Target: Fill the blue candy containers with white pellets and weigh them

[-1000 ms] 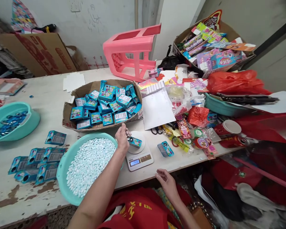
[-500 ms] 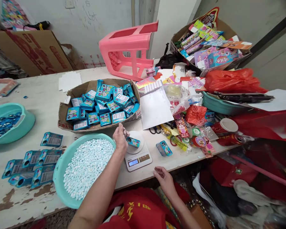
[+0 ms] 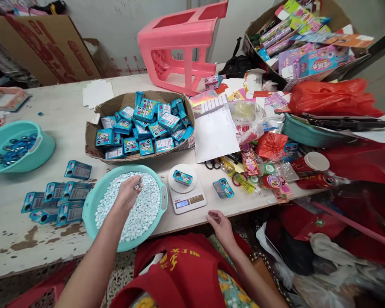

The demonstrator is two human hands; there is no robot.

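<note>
My left hand [image 3: 130,192] is over the aqua basin [image 3: 164,197] of small pale candies [image 3: 145,218]. Its fingers are pinched together, with a few whitish candies seemingly between the tips. A small blue candy box [image 3: 182,177] with a round hole lies on the round plate of the white kitchen scale [image 3: 190,205], whose display is lit. Resting by the table's front edge, my right hand [image 3: 220,226] is empty, thumb apart from loosely bent fingers. Another blue box [image 3: 223,188] lies right of the scale.
Several blue boxes [image 3: 73,191] stand left of the basin. Behind it sits a cardboard tray [image 3: 137,157] full of blue boxes. Farther left is a basin [image 3: 45,149] of shiny blue wrapped pieces. A pink stool [image 3: 179,38] lies at the back; packets and scissors [image 3: 212,164] clutter the right.
My left hand has moved from the box on the scale leftward into the candy basin. The box stays on the scale. My right hand keeps its place by the edge; the view has shifted.
</note>
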